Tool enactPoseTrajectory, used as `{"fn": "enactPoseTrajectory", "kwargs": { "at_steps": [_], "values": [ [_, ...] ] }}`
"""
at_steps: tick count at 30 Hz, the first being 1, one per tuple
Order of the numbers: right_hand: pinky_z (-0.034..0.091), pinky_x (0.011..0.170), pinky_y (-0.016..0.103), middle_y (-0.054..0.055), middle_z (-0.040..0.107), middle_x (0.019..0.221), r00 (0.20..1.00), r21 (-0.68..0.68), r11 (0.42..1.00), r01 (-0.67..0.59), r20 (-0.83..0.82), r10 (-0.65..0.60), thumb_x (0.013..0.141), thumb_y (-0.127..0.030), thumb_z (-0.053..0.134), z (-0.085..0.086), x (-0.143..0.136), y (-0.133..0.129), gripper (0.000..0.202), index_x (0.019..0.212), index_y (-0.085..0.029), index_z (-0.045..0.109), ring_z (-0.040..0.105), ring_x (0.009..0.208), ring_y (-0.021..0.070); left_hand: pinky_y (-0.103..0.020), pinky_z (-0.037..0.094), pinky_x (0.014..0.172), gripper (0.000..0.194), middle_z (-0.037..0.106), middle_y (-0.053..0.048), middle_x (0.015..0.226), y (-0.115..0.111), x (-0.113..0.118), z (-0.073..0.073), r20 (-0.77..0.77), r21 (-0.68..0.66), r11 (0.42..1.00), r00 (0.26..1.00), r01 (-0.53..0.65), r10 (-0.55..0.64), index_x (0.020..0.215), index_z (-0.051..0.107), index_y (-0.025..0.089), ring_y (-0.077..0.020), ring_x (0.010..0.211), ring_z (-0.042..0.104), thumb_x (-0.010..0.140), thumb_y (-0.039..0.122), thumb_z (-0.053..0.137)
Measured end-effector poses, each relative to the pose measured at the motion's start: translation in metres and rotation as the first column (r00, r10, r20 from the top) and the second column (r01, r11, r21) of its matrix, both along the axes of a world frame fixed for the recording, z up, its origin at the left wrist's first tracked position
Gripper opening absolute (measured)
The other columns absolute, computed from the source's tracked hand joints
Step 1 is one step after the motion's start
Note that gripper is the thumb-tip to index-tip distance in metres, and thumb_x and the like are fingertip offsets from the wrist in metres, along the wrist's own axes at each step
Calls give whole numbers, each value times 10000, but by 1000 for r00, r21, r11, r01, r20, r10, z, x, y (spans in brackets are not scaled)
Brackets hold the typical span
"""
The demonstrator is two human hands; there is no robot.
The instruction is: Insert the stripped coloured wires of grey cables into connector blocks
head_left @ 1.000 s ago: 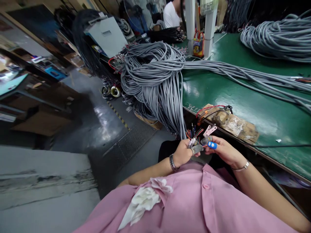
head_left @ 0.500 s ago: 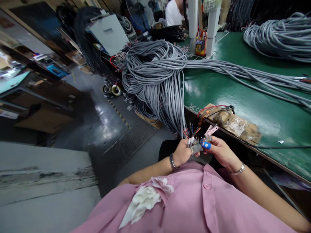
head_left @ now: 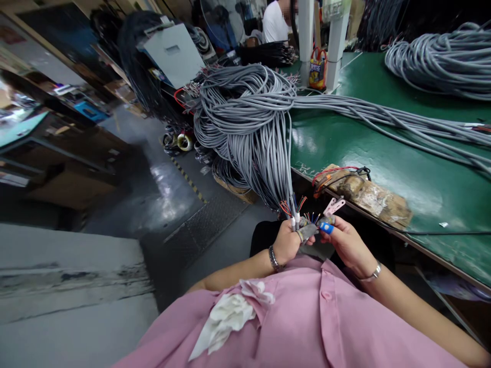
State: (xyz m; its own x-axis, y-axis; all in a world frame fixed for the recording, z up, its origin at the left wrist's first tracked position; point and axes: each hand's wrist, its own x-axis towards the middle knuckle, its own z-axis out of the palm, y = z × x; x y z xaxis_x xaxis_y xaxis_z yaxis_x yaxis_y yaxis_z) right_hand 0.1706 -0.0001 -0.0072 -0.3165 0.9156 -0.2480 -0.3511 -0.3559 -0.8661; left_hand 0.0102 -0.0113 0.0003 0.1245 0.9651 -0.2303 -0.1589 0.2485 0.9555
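Note:
My left hand (head_left: 288, 241), its thumb wrapped in grey tape, is closed around the ends of several grey cables (head_left: 295, 221). Bare orange, green and red wires (head_left: 286, 207) stick up from the white-banded cable ends. Thin coloured wires (head_left: 312, 218) fan out above the left thumb, toward the other hand. My right hand (head_left: 347, 243) has blue tape on the thumb and grey wrapping on a finger; these pinch together at the thin wires, and the fingertips hide the exact grip. A pale pink clip-like piece (head_left: 333, 205) shows just beyond the right fingers.
A large heap of grey cable (head_left: 245, 102) hangs over the end of the green table (head_left: 422, 189). By the near edge lies a taped wooden board (head_left: 378, 202) with cords. Another cable coil (head_left: 441, 61) lies at back right. A person in white (head_left: 274, 23) is in the background.
The cable ends in my left hand have shifted slightly left and turned more upright. My right fingertips have moved slightly, and the thin wires show more clearly between the hands.

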Motion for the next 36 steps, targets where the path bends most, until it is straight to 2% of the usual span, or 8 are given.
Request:
{"fn": "enactPoseTrajectory", "kwargs": {
  "at_steps": [6,13,18,21,24,26,30,36],
  "values": [
    [389,551,253,-3,631,677,1000,6,1000,-3,2,3,715,-302,756,7,-5,3,171,761,-197,631,503,552,111,-217,406,473,362,629,-46,548,-1,1,0,-25,7,1000,1000,18,-18,585,609,122,-123,512,577,705,449,705],
    [375,539,251,-42,528,566,992,-91,993,81,-86,-89,700,-263,748,6,-11,-3,177,675,-201,584,459,520,104,-212,391,456,355,617,-27,530,0,3,-1,-10,-32,998,999,-52,52,603,605,130,-107,469,549,683,456,720],
    [407,537,237,-47,539,627,962,-223,959,173,-168,-213,730,-287,715,-6,-3,5,140,742,-222,592,448,527,93,-218,404,458,351,594,-14,503,-1,3,-1,19,-27,998,998,-62,63,592,587,129,-92,429,516,679,441,724],
    [452,570,250,-22,572,687,945,-273,946,177,-222,-241,769,-403,670,-13,9,14,180,790,-232,617,483,564,108,-202,358,427,335,590,-12,497,0,0,4,66,-44,998,997,-38,41,572,565,130,-84,416,507,680,401,729],
    [479,619,282,26,620,784,950,-218,969,116,-261,-172,803,-590,557,-10,14,21,369,844,-234,645,537,645,144,-202,351,413,308,587,-8,490,3,0,11,127,-74,997,992,-5,15,587,571,131,-86,406,504,669,378,736],
    [479,642,297,41,635,820,963,-139,987,84,-243,-116,794,-658,516,-4,14,25,451,858,-234,655,552,676,159,-202,349,404,310,583,-7,482,5,3,16,143,-89,996,990,16,-3,581,571,131,-83,393,493,661,382,736],
    [454,622,300,23,611,701,980,-65,994,85,-176,-96,782,-607,588,4,8,30,396,778,-216,656,530,619,153,-201,324,396,333,583,-14,480,10,10,22,133,-86,994,989,74,-62,554,564,127,-69,376,466,660,398,726],
    [448,577,324,21,615,642,966,-114,986,120,-214,-142,770,-565,630,-5,3,33,355,719,-214,643,533,559,164,-203,306,394,362,589,-19,494,16,17,16,139,-89,989,985,117,-104,561,573,127,-78,390,484,649,439,735]
  ]
}}
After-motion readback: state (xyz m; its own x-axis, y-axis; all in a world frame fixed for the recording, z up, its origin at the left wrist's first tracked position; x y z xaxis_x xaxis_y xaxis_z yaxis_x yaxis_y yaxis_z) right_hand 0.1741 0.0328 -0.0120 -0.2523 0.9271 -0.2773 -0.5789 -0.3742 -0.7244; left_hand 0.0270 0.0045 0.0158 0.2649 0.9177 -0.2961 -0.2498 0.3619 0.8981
